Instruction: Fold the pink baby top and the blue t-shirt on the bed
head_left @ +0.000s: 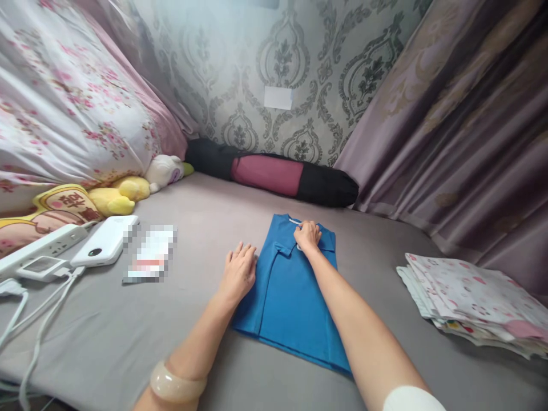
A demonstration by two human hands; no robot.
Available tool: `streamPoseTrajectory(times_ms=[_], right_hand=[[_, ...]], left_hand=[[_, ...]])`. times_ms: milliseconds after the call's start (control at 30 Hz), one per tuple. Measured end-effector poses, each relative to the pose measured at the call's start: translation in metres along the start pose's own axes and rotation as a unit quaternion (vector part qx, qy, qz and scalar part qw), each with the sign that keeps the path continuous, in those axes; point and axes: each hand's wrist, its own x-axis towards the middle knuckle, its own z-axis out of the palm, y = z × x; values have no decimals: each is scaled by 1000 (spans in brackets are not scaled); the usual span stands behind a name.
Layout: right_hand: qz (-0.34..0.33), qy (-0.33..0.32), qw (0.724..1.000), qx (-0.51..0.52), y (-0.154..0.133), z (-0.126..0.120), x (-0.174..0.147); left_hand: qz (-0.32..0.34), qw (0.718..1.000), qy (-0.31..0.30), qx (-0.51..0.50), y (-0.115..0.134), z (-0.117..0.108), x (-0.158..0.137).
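A blue shirt [295, 302] lies on the bed sheet, its sides folded inward and its collar at the far end. A short sleeve is turned over near the upper left of the bundle. My right hand [307, 235] is closed on the cloth just below the collar, fingers curled and their tips partly hidden. At the shirt's left edge, my left hand [240, 265] rests with its fingers stretched out, holding nothing. A pale bangle [177, 383] circles my left wrist.
A stack of folded printed cloths [475, 297] sits to the right. On the left lie a white power bank [107, 240], a power strip [43, 248], white cables [40, 337], a pixelated item [149, 254] and plush toys [120, 194]. A black-and-maroon roll [268, 174] borders the wall.
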Motion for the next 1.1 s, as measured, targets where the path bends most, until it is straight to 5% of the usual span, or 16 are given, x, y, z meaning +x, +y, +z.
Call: streamPoseTrajectory(times_ms=[400,1100], right_hand=[[-180,-25,983,28,-39,11,-26],[-183,-100,978,-7,-66,19,-21]], left_hand=[[-15,998,37,-39,0,-3,1],[-9,998,45,-40,-2,1,0]])
